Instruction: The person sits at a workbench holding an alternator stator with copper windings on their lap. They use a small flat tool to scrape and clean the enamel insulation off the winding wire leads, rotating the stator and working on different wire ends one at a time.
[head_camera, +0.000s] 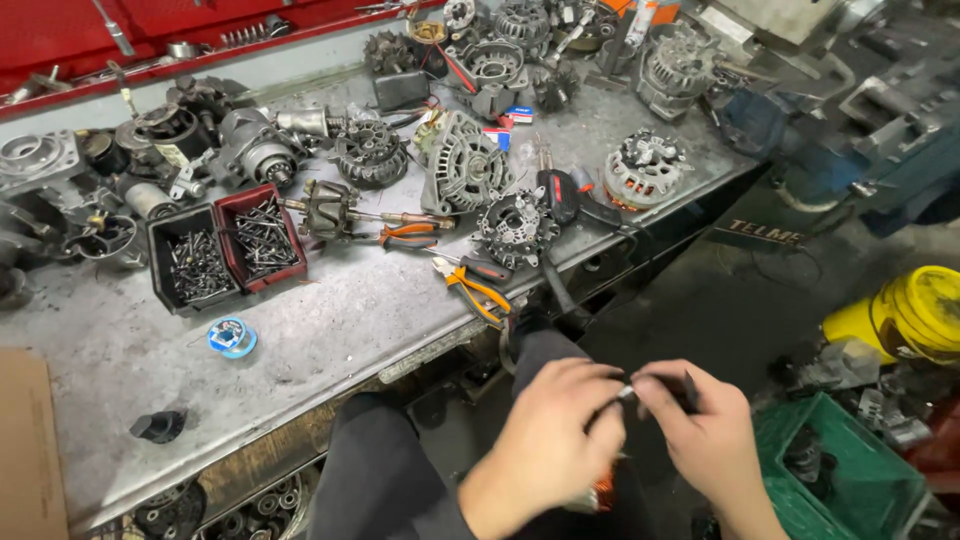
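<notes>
Workbench (330, 310) | left hand (550, 440), right hand (705, 420) pinch small metal part (627, 392)

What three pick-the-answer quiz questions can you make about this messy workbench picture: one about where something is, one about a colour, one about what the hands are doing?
1. Where does the blue spool lie?
A. on the grey bench top
B. in the green crate
C. on the red shelf

2. What colour is the bucket at the right?
A. white
B. yellow
C. purple

3. What are the two hands doing?
A. resting flat on the bench
B. gripping a small part together
C. lifting the bucket

Answers:
1 A: it sits on the bench, in front of the screw bins.
2 B: its wall is yellow.
3 B: the left hand and right hand meet around a small part above the lap.
</notes>
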